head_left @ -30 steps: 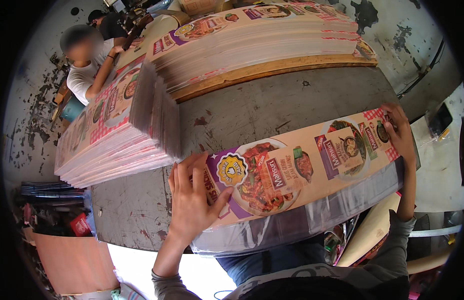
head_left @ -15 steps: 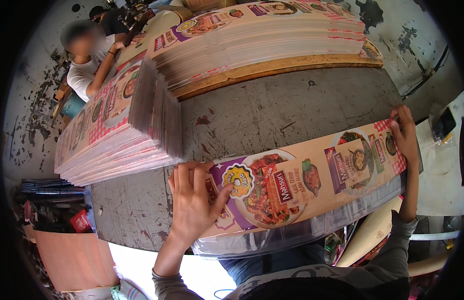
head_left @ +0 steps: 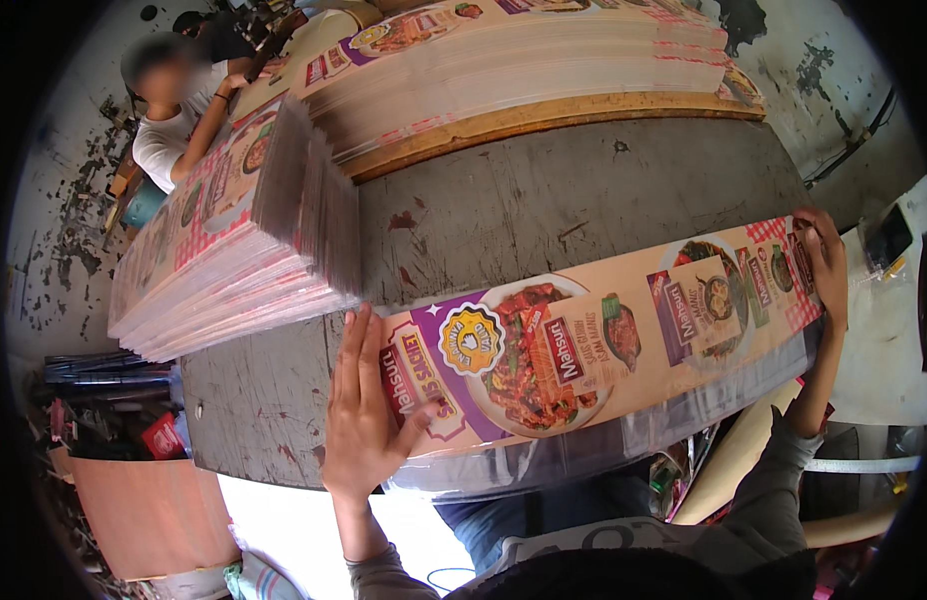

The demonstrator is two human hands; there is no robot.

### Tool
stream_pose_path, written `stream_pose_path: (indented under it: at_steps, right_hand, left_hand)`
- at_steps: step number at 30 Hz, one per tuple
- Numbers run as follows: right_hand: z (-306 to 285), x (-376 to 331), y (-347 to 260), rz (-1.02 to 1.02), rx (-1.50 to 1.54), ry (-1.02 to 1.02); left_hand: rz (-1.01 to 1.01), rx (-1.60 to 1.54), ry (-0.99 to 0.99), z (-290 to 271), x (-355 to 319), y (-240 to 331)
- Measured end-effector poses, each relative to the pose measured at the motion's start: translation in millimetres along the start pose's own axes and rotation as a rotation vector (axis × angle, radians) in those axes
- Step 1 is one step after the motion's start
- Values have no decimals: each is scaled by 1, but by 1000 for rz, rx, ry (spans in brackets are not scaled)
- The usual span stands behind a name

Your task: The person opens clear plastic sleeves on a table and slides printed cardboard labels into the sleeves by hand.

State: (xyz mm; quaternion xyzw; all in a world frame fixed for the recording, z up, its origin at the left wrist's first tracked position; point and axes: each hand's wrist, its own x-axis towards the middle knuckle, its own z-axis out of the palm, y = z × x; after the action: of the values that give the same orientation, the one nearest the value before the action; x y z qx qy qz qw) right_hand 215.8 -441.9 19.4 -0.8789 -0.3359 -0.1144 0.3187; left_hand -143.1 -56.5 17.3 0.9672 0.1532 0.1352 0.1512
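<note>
A long printed cardboard strip (head_left: 634, 280), tan with food pictures and a purple band, lies along the table's near edge. Clear plastic film (head_left: 584, 455) hangs below its front side. My left hand (head_left: 364, 410) is flat against the strip's left end, fingers stretched out and the thumb resting over the near left corner. At the opposite end, my right hand (head_left: 826, 265) lies along the short edge, its fingers slightly bent but apart and gripping nothing. Whether several strips lie under the top one is hidden.
A leaning stack of similar plastic-covered strips (head_left: 234, 270) stands at the left of the worn grey table (head_left: 544, 210). Behind it, a taller pile (head_left: 544, 75) sits along a wooden board (head_left: 554, 118). Another person (head_left: 174, 130) works at the far left.
My left hand has slid off the strip's face to its left end, fingers straightening. My right hand has loosened from the far corner and moved slightly right along the end.
</note>
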Motion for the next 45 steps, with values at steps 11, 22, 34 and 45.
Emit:
stream_pose_path:
  at_steps: [11,22,34,45]
  right_hand:
    - [3,2,2,37,-15,4]
    - [5,3,1,-8,-117,22]
    - [2,5,4,-8,-143,50]
    - [3,4,9,-11,-139,64]
  left_hand:
    - [-59,-127,160,6,-4,1]
    - [-3,-30,192,5,-3,-2]
    - [10,-30,219,6,-2,-4]
    - [-4,-36,220,7,-4,-4]
